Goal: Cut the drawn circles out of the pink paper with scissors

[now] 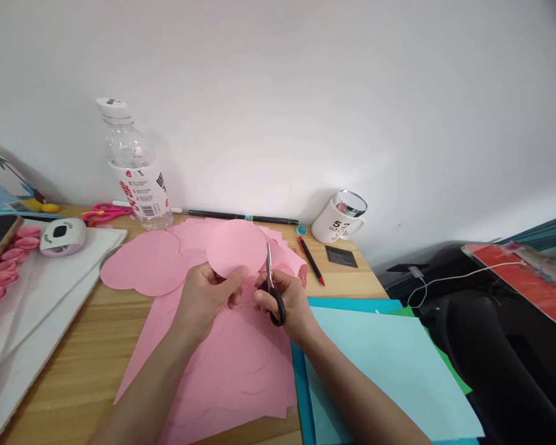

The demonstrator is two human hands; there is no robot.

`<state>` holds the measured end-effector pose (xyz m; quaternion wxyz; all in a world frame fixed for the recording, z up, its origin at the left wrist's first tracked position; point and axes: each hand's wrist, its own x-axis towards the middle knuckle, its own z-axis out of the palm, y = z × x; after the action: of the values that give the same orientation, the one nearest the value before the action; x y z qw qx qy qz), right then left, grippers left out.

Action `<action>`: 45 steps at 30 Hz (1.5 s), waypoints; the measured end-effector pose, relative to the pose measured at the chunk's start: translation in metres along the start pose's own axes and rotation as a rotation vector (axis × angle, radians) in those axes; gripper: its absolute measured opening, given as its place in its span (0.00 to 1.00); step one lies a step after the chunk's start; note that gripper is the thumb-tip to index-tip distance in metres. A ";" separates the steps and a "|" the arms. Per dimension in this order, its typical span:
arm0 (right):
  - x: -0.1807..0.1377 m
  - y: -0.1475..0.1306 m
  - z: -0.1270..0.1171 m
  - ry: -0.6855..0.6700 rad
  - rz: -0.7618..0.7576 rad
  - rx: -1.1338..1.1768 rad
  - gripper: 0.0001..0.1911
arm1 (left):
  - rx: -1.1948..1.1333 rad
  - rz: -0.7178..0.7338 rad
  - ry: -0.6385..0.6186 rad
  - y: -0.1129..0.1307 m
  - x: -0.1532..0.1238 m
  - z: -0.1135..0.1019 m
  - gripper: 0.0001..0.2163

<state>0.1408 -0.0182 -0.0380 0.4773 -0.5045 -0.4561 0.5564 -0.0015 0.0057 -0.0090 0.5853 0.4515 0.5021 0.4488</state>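
Note:
Between thumb and fingers, my left hand (210, 296) pinches a round pink paper piece (238, 247), held up over the table. My right hand (290, 303) is closed round black-handled scissors (276, 303), whose metal blades point upward along the piece's right edge. Whether the blades touch the paper I cannot tell. Below both hands lie pink paper sheets (241, 383) with curved pencil lines drawn on them. To the left rest several cut pink paper circles (143, 262), overlapping. Behind the scissors sits a curled pink scrap (294, 262).
A plastic bottle (136, 167), pink scissors (105, 212) and a black pen (241, 216) stand or lie along the wall. At right are a white mug (338, 217), a red-tipped pencil (312, 262) and light blue sheets (389, 364). A white board (41, 321) lies left.

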 end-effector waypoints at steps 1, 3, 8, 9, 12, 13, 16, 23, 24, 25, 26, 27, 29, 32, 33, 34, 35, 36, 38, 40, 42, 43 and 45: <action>0.000 0.000 0.000 -0.001 0.001 0.001 0.10 | -0.019 0.000 0.002 0.000 0.000 0.000 0.14; -0.001 0.000 0.001 0.000 0.008 -0.004 0.11 | -0.061 -0.002 -0.013 0.001 0.000 0.001 0.13; -0.002 0.002 0.004 -0.035 0.008 -0.007 0.13 | -0.035 -0.005 -0.047 0.002 -0.002 0.003 0.13; -0.002 0.002 0.004 -0.048 0.008 -0.004 0.14 | -0.004 -0.006 -0.036 0.002 -0.002 0.003 0.14; -0.001 0.003 0.003 -0.053 0.011 0.016 0.17 | 0.071 -0.017 -0.023 0.003 -0.004 0.003 0.15; -0.001 0.003 0.003 -0.042 0.005 0.021 0.18 | 0.085 -0.020 -0.028 0.003 -0.004 0.003 0.15; 0.001 0.004 0.001 -0.002 -0.035 0.030 0.21 | 0.102 -0.026 -0.045 0.002 -0.004 0.003 0.16; 0.001 0.002 0.000 -0.028 -0.055 -0.030 0.23 | 0.129 -0.041 -0.039 0.002 -0.005 0.002 0.15; 0.001 0.001 0.000 -0.031 -0.060 -0.041 0.22 | 0.144 -0.041 -0.038 0.002 -0.005 0.002 0.15; 0.001 0.001 0.000 -0.033 -0.062 -0.048 0.22 | 0.161 -0.042 -0.041 0.002 -0.005 0.001 0.15; 0.001 0.000 0.000 -0.031 -0.064 -0.053 0.22 | 0.179 -0.043 -0.044 0.002 -0.005 0.001 0.15; 0.001 -0.001 0.000 -0.028 -0.065 -0.058 0.22 | 0.193 -0.043 -0.048 0.002 -0.005 0.000 0.15; 0.001 -0.001 0.000 -0.015 -0.065 -0.068 0.22 | 0.209 -0.040 -0.053 0.002 -0.006 0.000 0.16; 0.001 -0.001 0.000 0.001 -0.056 -0.078 0.23 | 0.217 -0.032 -0.053 0.002 -0.006 -0.001 0.16; 0.001 0.000 -0.001 0.003 -0.054 -0.077 0.23 | 0.217 -0.030 -0.054 0.002 -0.006 -0.001 0.15; 0.001 0.000 -0.001 0.004 -0.052 -0.074 0.23 | 0.217 -0.029 -0.054 0.002 -0.006 -0.001 0.15; 0.001 0.000 -0.001 0.002 -0.051 -0.072 0.23 | 0.216 -0.027 -0.052 0.002 -0.006 -0.001 0.15; 0.001 0.000 -0.001 0.001 -0.049 -0.073 0.23 | 0.214 -0.028 -0.051 0.002 -0.006 -0.001 0.15; 0.001 -0.001 -0.001 0.000 -0.044 -0.078 0.23 | 0.206 -0.033 -0.050 0.003 -0.006 0.000 0.16; 0.001 -0.001 0.000 -0.003 -0.043 -0.079 0.22 | 0.195 -0.037 -0.045 0.005 -0.007 0.002 0.16; 0.001 -0.001 0.000 -0.005 -0.043 -0.072 0.22 | 0.184 -0.031 -0.030 0.006 -0.007 0.004 0.16; 0.001 -0.001 0.000 -0.001 -0.042 -0.070 0.22 | 0.181 -0.027 -0.022 0.007 -0.008 0.004 0.16; 0.001 0.000 -0.001 0.012 -0.033 -0.075 0.22 | 0.180 -0.022 -0.017 0.008 -0.008 0.005 0.16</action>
<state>0.1414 -0.0176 -0.0385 0.4699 -0.5179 -0.4819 0.5280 0.0018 -0.0015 0.0005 0.5516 0.5005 0.5403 0.3915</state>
